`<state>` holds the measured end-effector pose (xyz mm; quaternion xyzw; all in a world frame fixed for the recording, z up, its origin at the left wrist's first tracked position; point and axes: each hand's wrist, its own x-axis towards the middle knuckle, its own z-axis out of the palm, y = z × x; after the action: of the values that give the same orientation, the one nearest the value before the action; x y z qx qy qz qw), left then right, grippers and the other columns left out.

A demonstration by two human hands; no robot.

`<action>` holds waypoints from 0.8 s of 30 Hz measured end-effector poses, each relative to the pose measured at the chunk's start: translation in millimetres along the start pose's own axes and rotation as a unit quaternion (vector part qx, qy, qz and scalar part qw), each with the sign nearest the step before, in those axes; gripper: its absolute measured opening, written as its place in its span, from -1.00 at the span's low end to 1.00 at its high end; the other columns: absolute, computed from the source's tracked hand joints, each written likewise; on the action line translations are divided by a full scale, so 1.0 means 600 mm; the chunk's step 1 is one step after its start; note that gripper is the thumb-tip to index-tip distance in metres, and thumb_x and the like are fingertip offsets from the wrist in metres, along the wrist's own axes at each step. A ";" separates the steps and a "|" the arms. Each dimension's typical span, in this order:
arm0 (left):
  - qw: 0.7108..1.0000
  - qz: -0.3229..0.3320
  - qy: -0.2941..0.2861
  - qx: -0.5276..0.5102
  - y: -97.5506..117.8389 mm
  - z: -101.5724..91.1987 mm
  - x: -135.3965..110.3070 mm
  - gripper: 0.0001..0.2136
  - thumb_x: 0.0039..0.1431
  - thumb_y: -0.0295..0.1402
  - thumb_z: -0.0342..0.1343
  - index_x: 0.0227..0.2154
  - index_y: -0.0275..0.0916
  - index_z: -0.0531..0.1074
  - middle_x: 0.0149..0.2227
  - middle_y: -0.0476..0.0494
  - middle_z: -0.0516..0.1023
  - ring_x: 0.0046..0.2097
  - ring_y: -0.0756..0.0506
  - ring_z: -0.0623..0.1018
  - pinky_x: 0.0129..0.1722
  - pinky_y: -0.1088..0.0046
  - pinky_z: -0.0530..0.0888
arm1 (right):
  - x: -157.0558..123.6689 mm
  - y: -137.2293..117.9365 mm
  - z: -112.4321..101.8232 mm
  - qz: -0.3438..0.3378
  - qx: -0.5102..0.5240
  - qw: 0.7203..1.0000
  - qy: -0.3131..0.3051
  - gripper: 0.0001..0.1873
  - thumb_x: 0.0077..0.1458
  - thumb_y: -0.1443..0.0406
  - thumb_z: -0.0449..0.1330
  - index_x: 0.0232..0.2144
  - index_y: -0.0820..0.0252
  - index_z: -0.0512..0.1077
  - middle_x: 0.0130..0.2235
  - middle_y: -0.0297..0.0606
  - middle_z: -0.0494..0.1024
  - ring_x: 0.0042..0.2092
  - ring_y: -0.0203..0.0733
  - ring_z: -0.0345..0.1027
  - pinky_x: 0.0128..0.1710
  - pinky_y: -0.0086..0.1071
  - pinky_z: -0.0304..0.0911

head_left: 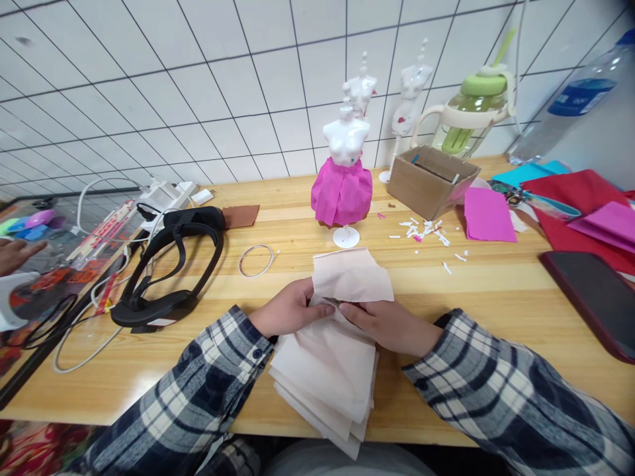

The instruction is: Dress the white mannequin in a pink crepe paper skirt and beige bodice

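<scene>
Several layers of pale pink crepe paper [327,370] hang over the table's front edge, gathered narrow at the middle. My left hand [292,307] pinches the gather from the left, thumb on top. From the right, my right hand [387,324] grips the same gather, its thumb tip close to the left one. Above the thumbs the upper flap [352,274] of the paper stands up and hides most of my fingers. Just beyond it, a small white mannequin [346,142] on a round stand wears a pleated magenta paper skirt [341,192].
Left of my hands lie a black headset [198,264] and a coil of thin cord [256,261]. A cardboard box [426,182], white paper scraps [426,230], magenta paper [489,215] and a phone [595,301] are to the right. Another person's hand [20,254] shows far left.
</scene>
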<state>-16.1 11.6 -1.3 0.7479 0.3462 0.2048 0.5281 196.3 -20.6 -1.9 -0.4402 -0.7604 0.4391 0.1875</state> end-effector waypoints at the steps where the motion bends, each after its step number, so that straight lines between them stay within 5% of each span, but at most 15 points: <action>1: 1.000 -0.002 0.000 -0.001 0.000 0.000 0.000 -0.55 0.16 -0.30 0.18 0.11 -0.28 0.37 0.02 -0.23 0.56 0.15 -0.24 0.43 0.19 0.14 0.31 | 0.000 0.000 0.000 -0.004 0.002 1.000 0.000 -0.53 0.31 0.07 -0.10 0.16 0.02 0.33 0.14 -0.22 0.45 0.22 -0.02 0.24 0.24 -0.03 0.09; 16: 0.999 0.013 -0.026 0.031 0.009 0.004 -0.001 -0.58 0.19 -0.33 0.14 0.12 -0.25 0.37 0.05 -0.20 0.54 0.09 -0.20 0.49 0.13 0.25 0.38 | -0.004 -0.001 0.007 0.017 -0.015 1.000 0.007 -0.52 0.30 0.08 -0.07 0.15 0.09 0.34 0.19 -0.18 0.40 0.24 0.00 0.20 0.25 -0.04 0.08; 24: 0.998 0.014 -0.025 0.053 0.011 0.007 0.001 -0.56 0.19 -0.32 0.13 0.14 -0.22 0.35 0.06 -0.17 0.53 0.12 -0.20 0.47 0.15 0.26 0.37 | -0.008 -0.014 0.001 0.055 -0.026 0.998 -0.006 -0.52 0.29 0.03 -0.10 0.04 0.03 0.45 0.00 -0.20 0.57 0.06 0.01 0.42 0.10 -0.08 0.27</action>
<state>-10.6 7.9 3.3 0.7846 0.3328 0.1743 0.4932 194.4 -26.8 5.6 -0.4832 -0.7477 0.4311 0.1469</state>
